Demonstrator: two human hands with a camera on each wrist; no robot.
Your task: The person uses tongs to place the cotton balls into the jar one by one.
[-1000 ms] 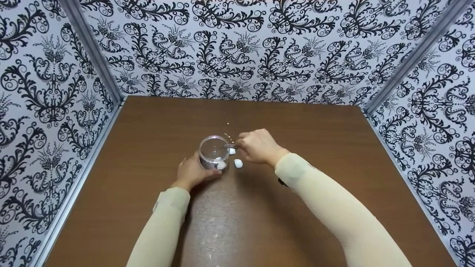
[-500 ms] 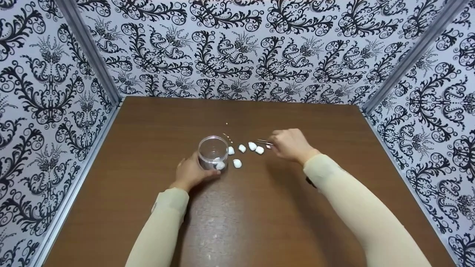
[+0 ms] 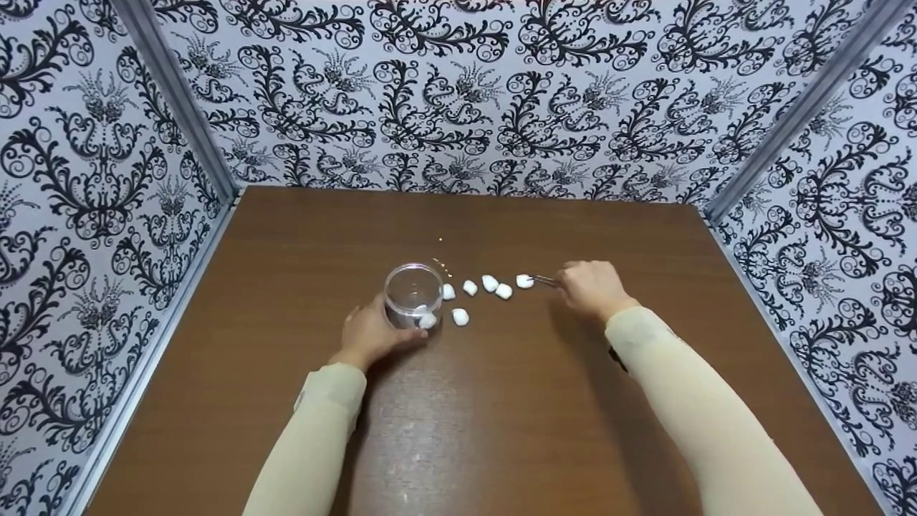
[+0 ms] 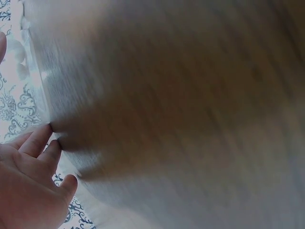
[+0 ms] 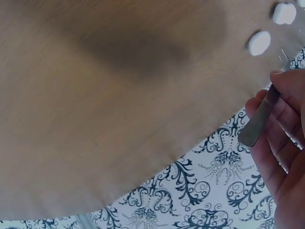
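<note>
My left hand [image 3: 369, 333] grips the side of a clear, open jar [image 3: 413, 278], fingers behind it and thumb in front. A white cotton ball [image 3: 427, 321] shows low in the jar, near the thumb. My right hand [image 3: 593, 288] pinches metal tweezers [image 3: 546, 280] between thumb and fingers; their tips are at the rightmost cotton ball [image 3: 524, 281]. In the right wrist view, the tweezers [image 5: 259, 119] show their broad rounded end, and the thin tips stand slightly apart. The left wrist view shows the left hand [image 4: 31, 176] with curved fingers; the jar there is faint.
Several more cotton balls lie between the jar and the tweezers, among them one nearer me [image 3: 460, 317] and a touching pair [image 3: 496, 287]. Tiny bright specks [image 3: 443, 266] dot the brown table [image 3: 645, 373] behind the jar. Patterned walls [image 3: 458, 93] enclose its back and sides.
My right hand has moved right with the tweezers, from the jar's rim to the rightmost cotton ball, uncovering several others. The left hand and jar have stayed in place.
</note>
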